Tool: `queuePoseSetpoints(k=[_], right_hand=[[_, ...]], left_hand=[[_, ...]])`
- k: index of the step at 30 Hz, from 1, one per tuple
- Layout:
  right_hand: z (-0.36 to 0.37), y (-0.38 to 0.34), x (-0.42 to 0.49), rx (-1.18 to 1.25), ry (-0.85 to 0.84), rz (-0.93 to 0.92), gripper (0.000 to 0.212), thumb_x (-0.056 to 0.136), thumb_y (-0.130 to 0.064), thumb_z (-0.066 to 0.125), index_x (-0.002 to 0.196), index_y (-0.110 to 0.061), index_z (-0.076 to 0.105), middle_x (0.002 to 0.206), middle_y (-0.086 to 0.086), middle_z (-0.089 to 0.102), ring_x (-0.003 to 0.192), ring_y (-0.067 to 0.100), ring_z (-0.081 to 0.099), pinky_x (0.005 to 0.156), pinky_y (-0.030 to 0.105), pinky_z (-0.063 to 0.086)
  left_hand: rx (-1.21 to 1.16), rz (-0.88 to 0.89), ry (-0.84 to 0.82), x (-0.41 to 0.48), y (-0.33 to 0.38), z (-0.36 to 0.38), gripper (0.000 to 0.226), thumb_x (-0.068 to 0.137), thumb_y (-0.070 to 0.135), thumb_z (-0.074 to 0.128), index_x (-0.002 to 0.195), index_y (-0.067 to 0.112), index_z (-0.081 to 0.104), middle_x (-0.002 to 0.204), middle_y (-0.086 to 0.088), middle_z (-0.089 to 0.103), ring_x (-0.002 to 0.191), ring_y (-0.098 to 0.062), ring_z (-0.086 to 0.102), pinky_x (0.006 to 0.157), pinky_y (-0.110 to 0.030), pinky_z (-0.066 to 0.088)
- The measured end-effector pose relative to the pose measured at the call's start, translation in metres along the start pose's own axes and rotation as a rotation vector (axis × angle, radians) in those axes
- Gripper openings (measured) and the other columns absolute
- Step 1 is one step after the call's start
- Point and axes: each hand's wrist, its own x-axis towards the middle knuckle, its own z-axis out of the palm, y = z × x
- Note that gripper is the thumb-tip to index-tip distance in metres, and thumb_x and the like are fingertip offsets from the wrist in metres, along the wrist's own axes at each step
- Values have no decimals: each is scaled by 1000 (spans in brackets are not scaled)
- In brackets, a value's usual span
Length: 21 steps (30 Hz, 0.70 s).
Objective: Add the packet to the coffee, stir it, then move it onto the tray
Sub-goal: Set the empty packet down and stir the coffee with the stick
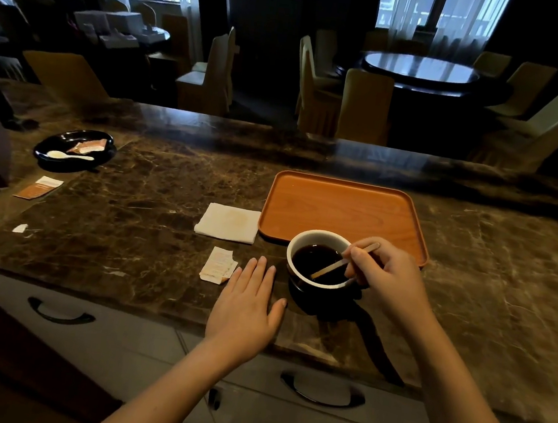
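A dark cup with a white inside holds black coffee and stands on the marble counter just in front of the orange tray. My right hand pinches a wooden stir stick whose lower end dips into the coffee. My left hand lies flat and open on the counter, left of the cup and apart from it. A torn-open white packet lies by my left fingertips.
A folded white napkin lies left of the tray. At the far left sit a black dish with a white spoon and packets, another packet and a paper scrap. Drawers with handles run below the counter edge.
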Motion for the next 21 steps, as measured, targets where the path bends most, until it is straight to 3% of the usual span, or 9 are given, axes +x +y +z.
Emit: queuePoseSetpoints(k=[3, 6, 10, 14, 21], right_hand=[[-8, -5, 3, -93, 18, -5, 18, 89, -14, 51, 76, -14, 63, 68, 6, 65, 64, 17, 62, 61, 32, 52], [-13, -7, 8, -248, 89, -73, 20, 89, -14, 50, 73, -15, 61, 66, 2, 63, 62, 17, 61, 57, 36, 51], [-8, -6, 12, -353, 118, -121, 16, 91, -15, 50, 78, -19, 58, 66, -6, 60, 61, 8, 59, 50, 22, 46], [3, -7, 13, -387, 100, -166, 9, 91, -16, 51, 87, -18, 60, 69, -14, 55, 64, 0, 56, 51, 12, 40], [21, -14, 14, -349, 25, -204, 11, 91, -16, 51, 94, -15, 61, 78, -5, 62, 71, 2, 58, 57, 12, 40]], left_hand=[[0, -1, 6, 0, 1, 0, 60, 94, 48, 20, 146, 21, 10, 158, -1, 3, 144, -12, -3, 116, -29, -4], [-2, 1, 13, -1, 1, 0, 60, 93, 49, 18, 146, 21, 11, 158, -1, 4, 144, -12, -3, 116, -29, -4], [17, 7, 28, -2, 0, 0, 71, 84, 55, 2, 145, 21, 11, 158, 0, 5, 144, -11, -2, 114, -27, -5], [3, 5, 27, -1, 0, 1, 66, 87, 52, 9, 145, 21, 11, 158, -1, 6, 144, -12, -2, 114, -27, -6], [20, 13, 45, -1, 0, 1, 71, 83, 55, 3, 145, 21, 12, 157, -1, 8, 144, -12, 1, 113, -27, -5]])
